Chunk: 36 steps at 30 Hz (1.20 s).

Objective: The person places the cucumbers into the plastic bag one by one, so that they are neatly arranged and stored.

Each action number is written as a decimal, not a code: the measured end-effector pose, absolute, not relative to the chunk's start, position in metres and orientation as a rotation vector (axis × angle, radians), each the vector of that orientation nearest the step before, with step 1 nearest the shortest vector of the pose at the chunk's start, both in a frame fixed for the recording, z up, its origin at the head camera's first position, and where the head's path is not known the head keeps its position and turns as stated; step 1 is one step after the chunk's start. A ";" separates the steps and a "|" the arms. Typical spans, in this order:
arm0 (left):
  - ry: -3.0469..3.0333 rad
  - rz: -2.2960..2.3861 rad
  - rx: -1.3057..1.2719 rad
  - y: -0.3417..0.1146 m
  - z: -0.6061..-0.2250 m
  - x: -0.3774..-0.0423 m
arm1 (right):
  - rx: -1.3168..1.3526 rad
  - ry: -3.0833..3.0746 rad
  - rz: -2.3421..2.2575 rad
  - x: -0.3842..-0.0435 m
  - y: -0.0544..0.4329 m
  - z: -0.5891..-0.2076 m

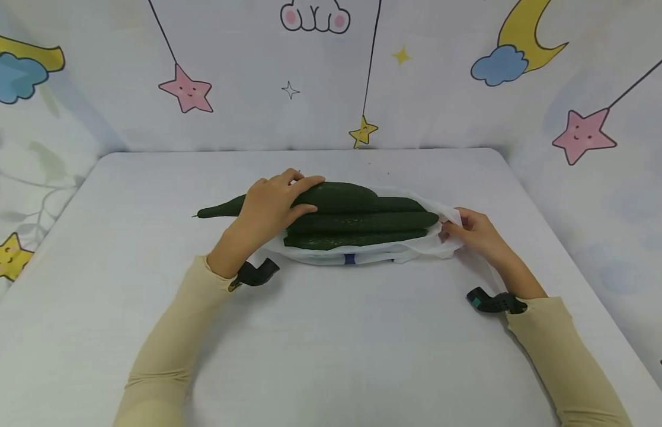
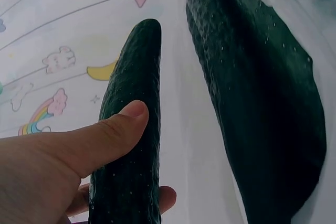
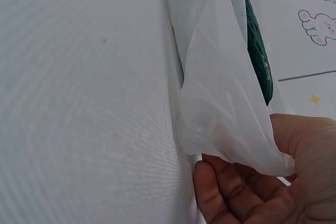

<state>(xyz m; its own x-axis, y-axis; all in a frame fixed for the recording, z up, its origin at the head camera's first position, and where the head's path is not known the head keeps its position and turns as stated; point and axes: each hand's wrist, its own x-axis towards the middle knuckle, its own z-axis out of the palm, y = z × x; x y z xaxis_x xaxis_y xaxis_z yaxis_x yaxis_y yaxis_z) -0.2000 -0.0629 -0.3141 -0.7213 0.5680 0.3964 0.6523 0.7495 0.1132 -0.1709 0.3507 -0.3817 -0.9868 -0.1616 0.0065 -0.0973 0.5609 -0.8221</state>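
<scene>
My left hand (image 1: 268,206) grips a long dark green cucumber (image 2: 126,72), thumb on one side and fingers round the other in the left wrist view. Its thin stem end points left past the wrist in the head view. Several other cucumbers (image 1: 363,223) lie side by side beneath and in front of it, resting in a white plastic bag (image 1: 320,256). At the bag's right end, my right hand (image 1: 477,233) pinches the thin film between thumb and fingers. In the right wrist view the bag's edge (image 3: 226,87) drapes over those fingers.
A white-covered table (image 1: 336,344) lies under everything. Behind it hangs a pale backdrop (image 1: 245,112) with cartoon stars, moons and clouds. Each wrist carries a small black camera mount, one at the left cuff (image 1: 258,273) and one at the right (image 1: 493,301).
</scene>
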 end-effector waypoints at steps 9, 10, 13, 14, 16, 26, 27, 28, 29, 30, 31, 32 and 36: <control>-2.646 -0.362 -0.991 -0.041 -0.319 -0.204 | -0.212 2.716 -1.407 -0.171 0.352 -0.381; -2.644 -0.366 -1.002 -0.038 -0.319 -0.205 | -0.207 2.716 -1.407 -0.171 0.352 -0.380; -2.631 -0.360 -1.030 -0.028 -0.321 -0.208 | -0.207 2.714 -1.412 -0.171 0.354 -0.380; -2.622 -0.353 -1.039 -0.025 -0.322 -0.209 | -0.208 2.711 -1.419 -0.171 0.354 -0.380; -2.603 -0.336 -1.059 -0.021 -0.323 -0.210 | -0.216 2.703 -1.432 -0.171 0.353 -0.380; -2.638 -0.275 -1.101 -0.002 -0.330 -0.210 | -0.203 2.674 -1.452 -0.171 0.350 -0.383; -2.647 -0.269 -1.105 0.000 -0.331 -0.210 | -0.206 2.676 -1.451 -0.171 0.351 -0.383; -2.652 -0.264 -1.109 0.003 -0.331 -0.210 | -0.209 2.677 -1.453 -0.171 0.351 -0.384; -2.656 -0.261 -1.113 0.006 -0.331 -0.211 | -0.216 2.680 -1.457 -0.171 0.351 -0.384; -2.660 -0.262 -1.118 0.008 -0.330 -0.211 | -0.222 2.681 -1.459 -0.171 0.351 -0.384; -2.660 -0.265 -1.121 0.010 -0.331 -0.211 | -0.228 2.684 -1.461 -0.171 0.352 -0.384; -2.660 -0.270 -1.126 0.012 -0.330 -0.212 | -0.234 2.683 -1.465 -0.171 0.352 -0.384; -2.651 -0.287 -1.147 0.019 -0.330 -0.212 | -0.233 2.682 -1.460 -0.171 0.352 -0.384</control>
